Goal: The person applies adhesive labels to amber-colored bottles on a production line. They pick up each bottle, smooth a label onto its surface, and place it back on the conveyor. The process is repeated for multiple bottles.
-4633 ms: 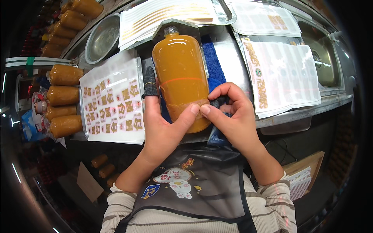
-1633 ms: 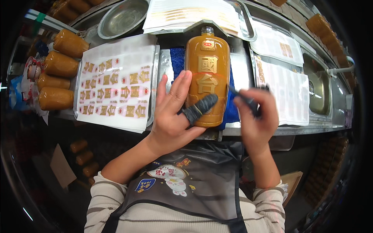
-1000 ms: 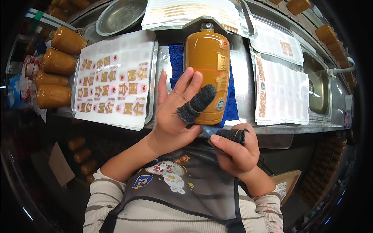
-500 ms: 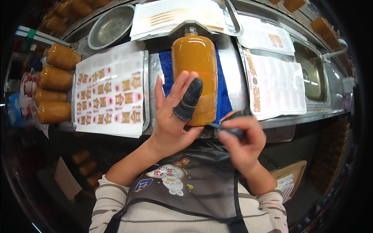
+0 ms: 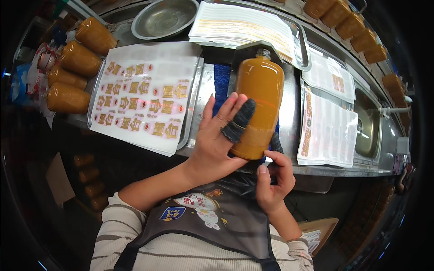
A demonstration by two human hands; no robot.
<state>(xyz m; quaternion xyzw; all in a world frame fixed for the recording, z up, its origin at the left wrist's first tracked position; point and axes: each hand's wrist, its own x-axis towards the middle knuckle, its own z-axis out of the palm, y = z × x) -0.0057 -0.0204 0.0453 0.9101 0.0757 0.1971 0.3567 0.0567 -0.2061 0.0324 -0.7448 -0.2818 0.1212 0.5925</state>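
A large bottle [image 5: 259, 106] of amber-brown colour with a clear neck lies on its back, neck pointing away from me. My left hand [image 5: 221, 131] rests along its left side, fingers stretched out and thumb by the base. A black finger cot [image 5: 239, 119] covers one of those fingers. My right hand [image 5: 276, 180] is at the lower right of the base, index fingertip touching or nearly touching it and thumb apart. Another black-covered finger [image 5: 276, 142] of that hand shows by the bottle's right side. I see no tool in it. A blue towel [image 5: 221, 86] lies partly under the bottle.
Left of the bottle, a stack of printed transfer sheets [image 5: 144, 97] lies on a metal tray. More sheets lie behind [image 5: 244, 27] and to the right [image 5: 327, 131]. A metal basin [image 5: 165, 18], several amber bottles [image 5: 81, 58] and a sink [image 5: 367, 126] surround the counter.
My view has turned, so the counter appears tilted and shifted right. The dark tool pinched in my right hand is no longer visible, and that hand's thumb and index finger have parted.
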